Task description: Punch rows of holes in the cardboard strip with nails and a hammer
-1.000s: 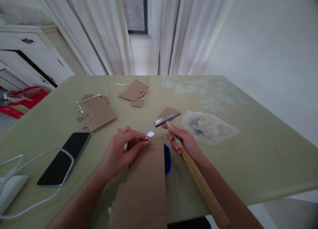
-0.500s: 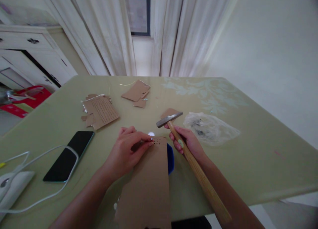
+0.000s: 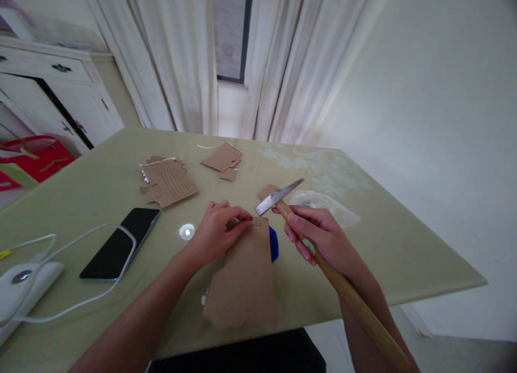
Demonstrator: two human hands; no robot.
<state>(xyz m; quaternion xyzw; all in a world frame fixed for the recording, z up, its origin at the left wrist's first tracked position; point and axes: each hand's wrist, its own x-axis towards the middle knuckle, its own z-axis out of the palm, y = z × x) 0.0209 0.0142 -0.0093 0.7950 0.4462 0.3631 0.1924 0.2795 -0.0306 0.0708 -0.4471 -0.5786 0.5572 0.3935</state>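
Observation:
My left hand (image 3: pixel 222 227) lies at the far edge of a brown cardboard piece (image 3: pixel 246 281), thumb and fingers pinched on something too small to make out. Rows of small holes dot the cardboard just right of the fingertips. Wrapped round the wooden handle of a hammer (image 3: pixel 335 276) is my right hand (image 3: pixel 319 235), gripping near the metal head. The head is raised just beyond the cardboard's far right corner. From under the cardboard's right side sticks out a blue object (image 3: pixel 273 244), mostly hidden.
Torn cardboard pieces (image 3: pixel 172 181) with rows of marks lie at left, other scraps (image 3: pixel 222 158) farther back. A phone (image 3: pixel 121 243) lies under a white cable (image 3: pixel 81 306) at left. Beyond the hammer rests a clear plastic bag (image 3: pixel 339 208). The table's (image 3: pixel 388 265) near edge is close.
The view has shifted. My right hand has turned the hammer slightly and moved a little right relative to the cardboard. My left hand keeps its pinch at the cardboard's far edge.

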